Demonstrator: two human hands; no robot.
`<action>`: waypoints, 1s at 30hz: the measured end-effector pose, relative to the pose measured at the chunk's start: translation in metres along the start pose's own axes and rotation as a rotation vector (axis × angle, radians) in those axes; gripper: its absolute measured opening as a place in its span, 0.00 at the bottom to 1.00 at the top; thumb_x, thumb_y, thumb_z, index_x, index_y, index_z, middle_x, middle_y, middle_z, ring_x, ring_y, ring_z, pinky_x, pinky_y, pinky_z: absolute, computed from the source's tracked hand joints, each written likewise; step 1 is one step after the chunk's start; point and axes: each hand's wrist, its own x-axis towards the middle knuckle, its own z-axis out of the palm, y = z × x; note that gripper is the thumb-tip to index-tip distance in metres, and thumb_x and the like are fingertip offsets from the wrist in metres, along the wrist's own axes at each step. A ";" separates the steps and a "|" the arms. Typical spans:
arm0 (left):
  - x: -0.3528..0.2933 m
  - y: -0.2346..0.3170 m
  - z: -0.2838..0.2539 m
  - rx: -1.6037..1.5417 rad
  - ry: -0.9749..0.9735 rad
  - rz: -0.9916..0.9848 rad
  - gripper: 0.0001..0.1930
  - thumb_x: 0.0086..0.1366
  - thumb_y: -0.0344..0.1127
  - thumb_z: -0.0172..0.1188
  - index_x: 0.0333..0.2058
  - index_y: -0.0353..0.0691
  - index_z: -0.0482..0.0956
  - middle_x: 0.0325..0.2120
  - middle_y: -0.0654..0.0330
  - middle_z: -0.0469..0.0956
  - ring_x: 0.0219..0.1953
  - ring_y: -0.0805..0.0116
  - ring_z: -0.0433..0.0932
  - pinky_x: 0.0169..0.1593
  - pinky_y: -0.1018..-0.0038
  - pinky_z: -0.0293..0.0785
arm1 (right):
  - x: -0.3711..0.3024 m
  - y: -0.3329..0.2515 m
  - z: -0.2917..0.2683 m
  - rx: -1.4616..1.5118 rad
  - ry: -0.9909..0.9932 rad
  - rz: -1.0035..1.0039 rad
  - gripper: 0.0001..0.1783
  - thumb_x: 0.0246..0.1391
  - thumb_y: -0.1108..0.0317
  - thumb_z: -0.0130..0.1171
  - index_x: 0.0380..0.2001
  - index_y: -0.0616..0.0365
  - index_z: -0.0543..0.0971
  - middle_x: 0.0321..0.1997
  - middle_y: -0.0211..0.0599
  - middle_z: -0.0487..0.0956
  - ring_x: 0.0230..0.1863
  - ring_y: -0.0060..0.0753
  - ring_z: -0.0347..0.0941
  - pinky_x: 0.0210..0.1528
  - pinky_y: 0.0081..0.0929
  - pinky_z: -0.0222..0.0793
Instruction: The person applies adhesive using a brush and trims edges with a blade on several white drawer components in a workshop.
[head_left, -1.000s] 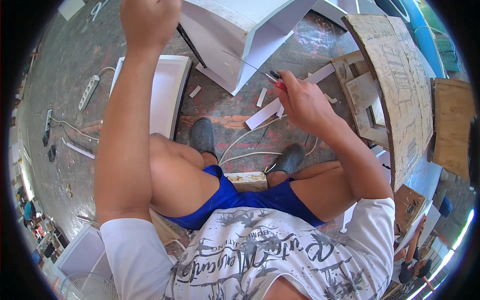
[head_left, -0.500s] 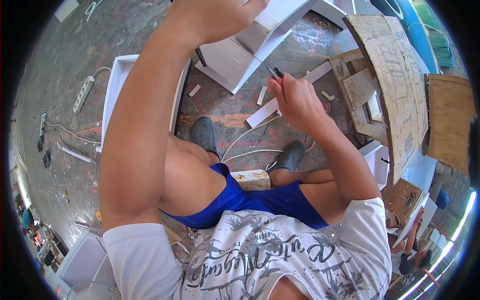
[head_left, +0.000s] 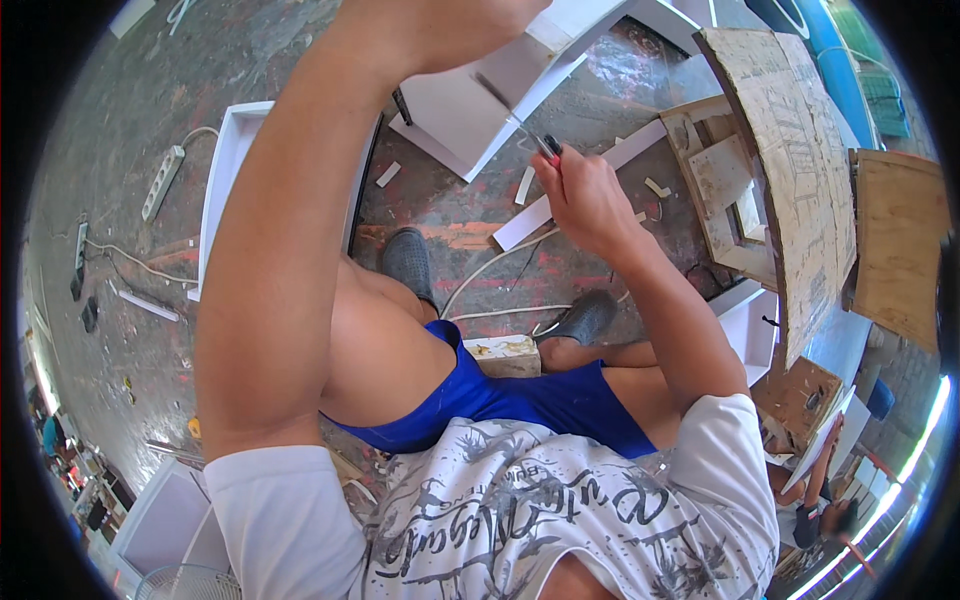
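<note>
In my right hand (head_left: 590, 200), closed in a grip, is a screwdriver (head_left: 552, 150) with a red and black handle. Its thin metal shaft points up and left toward a white panel piece (head_left: 455, 115), and the far end is blurred. My left hand (head_left: 450, 35) reaches over the top of this white piece. Its fingers are mostly cut off by the upper edge, so their grip is hidden. The white piece looks like part of a box-shaped cabinet and stands tilted on the floor.
White strips (head_left: 525, 230) and offcuts lie on the floor near my feet, beside a pale cable (head_left: 470, 275). Left are another white box frame (head_left: 235, 150) and a power strip (head_left: 163, 183). A cardboard-topped wooden stand (head_left: 780, 170) rises at right. Another person (head_left: 815, 500) is at lower right.
My right hand has shifted slightly up and left with the screwdriver. My left hand has moved a little, and its fingers are less visible at the top edge.
</note>
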 end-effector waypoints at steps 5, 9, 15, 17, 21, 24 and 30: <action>-0.007 0.013 -0.012 0.022 -0.004 -0.019 0.28 0.73 0.47 0.48 0.66 0.38 0.74 0.69 0.50 0.69 0.73 0.53 0.65 0.75 0.57 0.55 | 0.020 -0.008 0.015 0.017 -0.010 -0.005 0.21 0.72 0.58 0.53 0.30 0.67 0.75 0.23 0.64 0.76 0.32 0.74 0.75 0.35 0.58 0.69; -0.005 0.011 -0.006 0.025 0.011 0.007 0.29 0.73 0.47 0.48 0.66 0.38 0.74 0.68 0.50 0.71 0.72 0.53 0.66 0.75 0.57 0.55 | 0.009 0.011 0.021 -0.018 0.001 -0.015 0.22 0.72 0.57 0.53 0.31 0.67 0.76 0.24 0.64 0.77 0.33 0.74 0.75 0.36 0.57 0.70; -0.002 -0.009 0.011 0.018 0.052 0.043 0.28 0.73 0.47 0.48 0.65 0.38 0.75 0.68 0.50 0.72 0.71 0.53 0.67 0.75 0.57 0.56 | 0.020 0.008 0.035 0.000 0.022 0.007 0.21 0.72 0.57 0.53 0.31 0.65 0.76 0.24 0.61 0.79 0.34 0.72 0.77 0.37 0.56 0.72; -0.001 -0.008 0.009 0.029 0.075 0.056 0.28 0.73 0.47 0.48 0.65 0.39 0.75 0.68 0.50 0.71 0.71 0.53 0.67 0.75 0.58 0.56 | 0.024 0.007 0.037 0.062 -0.030 0.015 0.24 0.70 0.54 0.55 0.30 0.67 0.76 0.27 0.66 0.80 0.34 0.74 0.78 0.40 0.62 0.72; 0.000 -0.004 0.008 0.016 0.027 0.026 0.28 0.73 0.47 0.48 0.65 0.39 0.75 0.68 0.51 0.71 0.72 0.53 0.66 0.75 0.58 0.55 | 0.013 0.029 0.049 0.072 0.019 0.010 0.23 0.70 0.54 0.55 0.31 0.67 0.76 0.27 0.66 0.80 0.34 0.74 0.78 0.39 0.62 0.73; -0.003 0.014 -0.004 0.037 0.017 0.007 0.28 0.73 0.47 0.48 0.66 0.39 0.74 0.68 0.51 0.71 0.72 0.53 0.66 0.75 0.57 0.55 | 0.020 0.029 0.058 0.100 0.060 -0.010 0.23 0.70 0.55 0.54 0.31 0.67 0.76 0.26 0.65 0.80 0.34 0.74 0.78 0.39 0.62 0.73; -0.006 0.019 -0.011 0.061 0.005 -0.030 0.28 0.73 0.47 0.47 0.66 0.39 0.74 0.69 0.51 0.70 0.73 0.53 0.65 0.75 0.56 0.55 | 0.020 0.040 0.069 0.128 0.004 0.010 0.22 0.70 0.55 0.54 0.33 0.67 0.76 0.26 0.66 0.80 0.33 0.75 0.78 0.39 0.63 0.73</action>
